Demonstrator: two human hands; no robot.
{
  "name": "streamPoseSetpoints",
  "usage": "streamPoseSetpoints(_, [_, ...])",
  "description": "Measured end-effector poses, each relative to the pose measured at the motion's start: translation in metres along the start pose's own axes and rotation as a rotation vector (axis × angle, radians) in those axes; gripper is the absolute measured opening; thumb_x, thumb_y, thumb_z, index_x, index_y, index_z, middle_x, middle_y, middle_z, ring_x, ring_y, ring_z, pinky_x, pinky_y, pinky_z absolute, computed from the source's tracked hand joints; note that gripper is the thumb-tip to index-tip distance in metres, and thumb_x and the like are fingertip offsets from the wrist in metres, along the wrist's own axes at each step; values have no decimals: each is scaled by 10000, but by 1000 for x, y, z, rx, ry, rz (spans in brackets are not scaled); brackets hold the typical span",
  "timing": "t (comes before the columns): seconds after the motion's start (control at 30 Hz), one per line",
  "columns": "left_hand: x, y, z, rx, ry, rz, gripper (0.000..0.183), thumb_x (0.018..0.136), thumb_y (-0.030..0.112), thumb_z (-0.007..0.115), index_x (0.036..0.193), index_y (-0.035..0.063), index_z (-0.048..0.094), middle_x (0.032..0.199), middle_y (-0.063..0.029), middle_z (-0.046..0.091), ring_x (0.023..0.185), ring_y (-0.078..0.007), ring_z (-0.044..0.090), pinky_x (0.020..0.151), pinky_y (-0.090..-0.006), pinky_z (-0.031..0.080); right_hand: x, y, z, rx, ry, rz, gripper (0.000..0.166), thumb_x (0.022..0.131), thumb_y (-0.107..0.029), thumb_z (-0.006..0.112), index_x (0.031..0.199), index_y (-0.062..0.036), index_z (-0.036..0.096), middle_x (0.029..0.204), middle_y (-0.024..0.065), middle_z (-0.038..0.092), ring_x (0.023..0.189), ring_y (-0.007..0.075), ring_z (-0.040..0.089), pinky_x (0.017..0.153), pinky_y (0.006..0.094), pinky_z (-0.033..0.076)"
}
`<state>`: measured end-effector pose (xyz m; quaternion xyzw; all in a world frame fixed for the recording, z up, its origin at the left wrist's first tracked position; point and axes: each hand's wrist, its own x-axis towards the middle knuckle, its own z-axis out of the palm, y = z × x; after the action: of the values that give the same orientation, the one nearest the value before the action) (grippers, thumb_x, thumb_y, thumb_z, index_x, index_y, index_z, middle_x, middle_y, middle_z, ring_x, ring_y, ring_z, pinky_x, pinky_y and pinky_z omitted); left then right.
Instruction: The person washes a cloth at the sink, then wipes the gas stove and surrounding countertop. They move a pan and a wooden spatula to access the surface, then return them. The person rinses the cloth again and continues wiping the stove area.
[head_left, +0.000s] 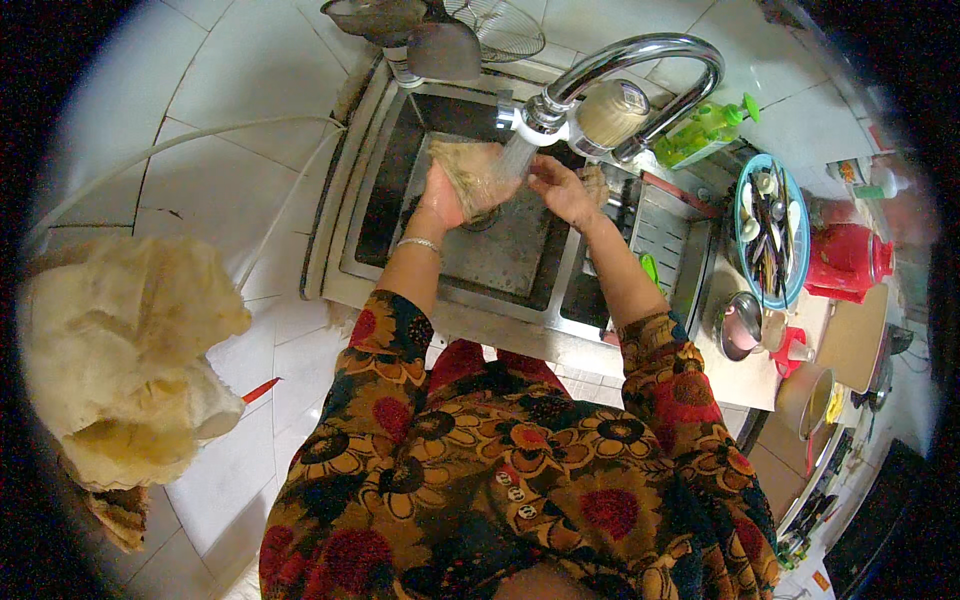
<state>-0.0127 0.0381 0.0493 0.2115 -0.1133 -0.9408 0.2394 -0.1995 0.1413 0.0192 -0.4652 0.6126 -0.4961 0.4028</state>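
Over the left basin of the steel sink (517, 259), my left hand (444, 196) holds a pale, wet cloth (466, 174) draped across the palm. Water (516, 159) runs from the white-tipped outlet of the chrome faucet (637, 49) onto the cloth and hand. Just right of the stream is my right hand (561, 191), its fingers bent and slightly apart. I see nothing held in it. A brownish thing (595, 185), perhaps a scrubber, shows partly behind this hand; what it rests on is hidden.
A filter (611, 112) is attached to the faucet. Behind stands a green soap bottle (701, 135). At right are a blue basket of utensils (804, 225), a metal bowl (739, 326), a red container (844, 259) and a pot (806, 397). Stained cloth (127, 360) hangs at left.
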Motion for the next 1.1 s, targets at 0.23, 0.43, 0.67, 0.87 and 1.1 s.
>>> streamPoseSetpoints(0.23, [-17,23,-20,154,168,5,623,894,539,299,1175,30,525,1224,-130,527,1111,-292,509,942,-443,415,16,-27,10,-49,-171,292,263,818,-186,598,1027,-27,578,816,28,616,743,128,561,710,277,473])
streamPoseSetpoints(0.43, [-22,16,-61,479,621,-218,572,886,534,342,1179,70,504,1215,-131,512,1129,-330,448,930,-542,354,22,41,35,-737,58,-254,135,845,-127,497,891,-42,592,707,54,582,626,228,553,715,333,494])
streamPoseSetpoints(0.67, [13,-33,-19,244,438,-199,520,900,493,370,1172,69,500,1216,-162,494,1041,-329,525,870,-544,406,-25,-42,89,-206,266,-106,224,910,-221,478,831,-14,513,724,132,537,684,247,535,652,340,435])
streamPoseSetpoints(0.87, [11,-34,-20,238,243,198,659,881,271,519,1382,13,178,1253,-197,450,1025,-282,537,851,-374,473,-60,-109,103,-155,91,-360,207,834,-216,574,762,-35,503,664,147,524,637,351,535,604,434,439])
streamPoseSetpoints(1.1, [-16,-55,-15,186,400,130,338,891,151,471,1180,-21,441,1195,-122,493,1066,-239,507,936,-377,426,-7,-75,98,-479,165,-255,205,741,-219,659,777,-54,543,705,146,583,644,322,584,600,409,465])
